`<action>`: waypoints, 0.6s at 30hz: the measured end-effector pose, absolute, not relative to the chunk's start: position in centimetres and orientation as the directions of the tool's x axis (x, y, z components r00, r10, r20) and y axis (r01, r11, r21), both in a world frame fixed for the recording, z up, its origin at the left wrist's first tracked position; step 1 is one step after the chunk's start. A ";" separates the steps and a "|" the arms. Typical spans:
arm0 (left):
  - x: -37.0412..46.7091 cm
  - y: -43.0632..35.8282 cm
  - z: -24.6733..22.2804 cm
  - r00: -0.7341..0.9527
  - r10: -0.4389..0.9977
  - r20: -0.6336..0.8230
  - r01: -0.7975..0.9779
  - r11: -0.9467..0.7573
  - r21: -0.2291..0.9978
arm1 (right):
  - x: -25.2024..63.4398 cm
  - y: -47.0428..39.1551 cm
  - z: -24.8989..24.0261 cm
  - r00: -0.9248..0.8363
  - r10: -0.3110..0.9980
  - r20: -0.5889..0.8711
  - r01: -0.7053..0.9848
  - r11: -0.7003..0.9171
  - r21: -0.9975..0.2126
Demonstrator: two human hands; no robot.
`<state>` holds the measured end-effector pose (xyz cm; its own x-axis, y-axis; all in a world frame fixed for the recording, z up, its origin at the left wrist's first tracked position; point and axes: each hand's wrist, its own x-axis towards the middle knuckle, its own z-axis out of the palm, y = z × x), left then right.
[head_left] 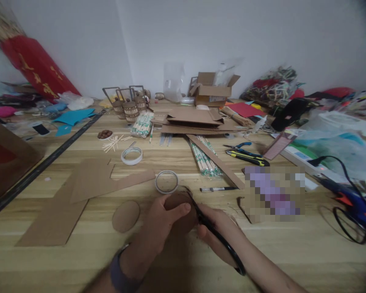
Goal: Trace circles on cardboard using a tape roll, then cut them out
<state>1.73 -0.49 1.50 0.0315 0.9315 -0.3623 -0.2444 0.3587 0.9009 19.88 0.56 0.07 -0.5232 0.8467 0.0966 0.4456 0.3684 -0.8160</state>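
My left hand is closed on a round piece of brown cardboard, its thumb lying across the top face. My right hand grips black-handled scissors, whose blades reach up along the right edge of that piece. How much of the edge lies between the blades I cannot tell. A second cardboard disc lies flat on the table, left of my left hand. Just beyond my hands is a roll of tape, with another white tape roll farther back.
Cardboard offcuts lie at left. Behind are stacked cardboard, packs of wrapped chopsticks, a marker, a yellow-black utility knife and pliers. A blue glue gun with its cord sits right. Small lidded buckets stand at back.
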 end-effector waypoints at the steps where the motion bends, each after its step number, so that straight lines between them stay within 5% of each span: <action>1: 1.7 -0.5 1.5 0.031 0.934 -0.357 -0.237 0.354 0.905 | 19.9 0.6 0.0 -0.525 0.846 0.094 0.437 0.362 -0.823; 18: 1.2 -0.3 2.3 0.054 0.940 -0.336 -0.170 0.340 0.925 | 19.9 0.2 0.4 -0.543 0.835 0.086 0.452 0.377 -0.808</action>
<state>1.17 -0.35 2.30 0.0545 0.9402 -0.3362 -0.1698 0.3405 0.9248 19.90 0.16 0.37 -0.5430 0.8354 0.0855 0.4525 0.3768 -0.8082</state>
